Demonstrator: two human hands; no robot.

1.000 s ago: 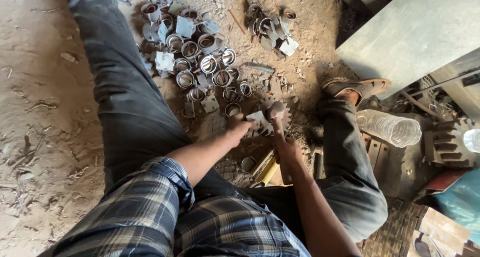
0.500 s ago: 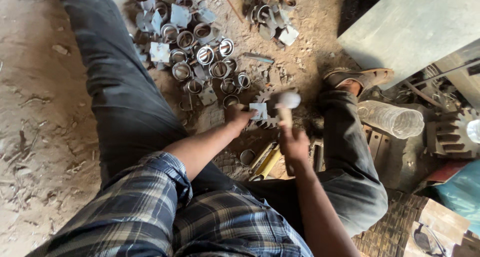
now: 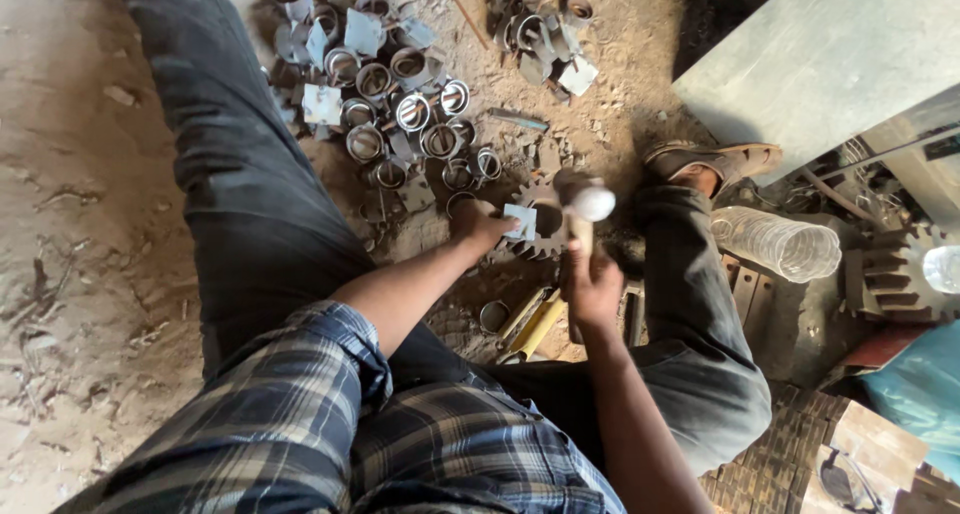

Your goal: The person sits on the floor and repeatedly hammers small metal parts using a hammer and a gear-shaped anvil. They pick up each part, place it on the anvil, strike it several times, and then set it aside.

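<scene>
Raised since a moment ago, our wooden-handled steel hammer (image 3: 583, 206) is hovering in our right hand's (image 3: 592, 286) closed grip above the small square grey metal plate (image 3: 520, 222) that our left hand (image 3: 478, 224) is pinching on the rusty toothed gear (image 3: 545, 236), near scattered metal rings (image 3: 400, 104).

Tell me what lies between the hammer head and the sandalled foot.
Head view: only bare dirt floor between hammer head and sandalled foot.
</scene>
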